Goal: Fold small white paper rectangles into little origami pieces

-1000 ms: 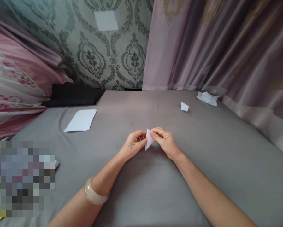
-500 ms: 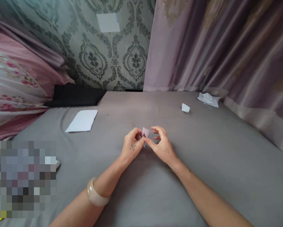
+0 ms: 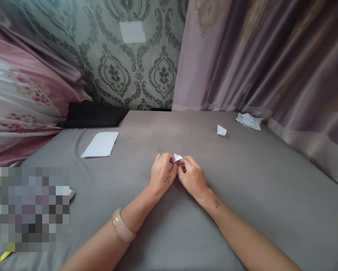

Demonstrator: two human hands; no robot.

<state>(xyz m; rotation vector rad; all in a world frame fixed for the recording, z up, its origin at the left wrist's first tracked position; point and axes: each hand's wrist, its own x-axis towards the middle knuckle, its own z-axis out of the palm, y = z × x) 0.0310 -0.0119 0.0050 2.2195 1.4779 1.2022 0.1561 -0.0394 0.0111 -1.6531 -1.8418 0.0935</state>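
Note:
A small folded piece of white paper sits pinched between my left hand and my right hand, low over the grey cloth surface. Most of the paper is hidden by my fingers, and only its pointed top shows. A pale bangle circles my left wrist.
A flat white paper sheet lies to the left. A small folded paper and a crumpled paper pile lie at the far right. Damask wallpaper, a mauve curtain and floral bedding border the surface.
My hands have closed in on the paper, which now looks smaller and mostly hidden by my fingers. My right hand's fingers have come back onto it. The view has tilted slightly.

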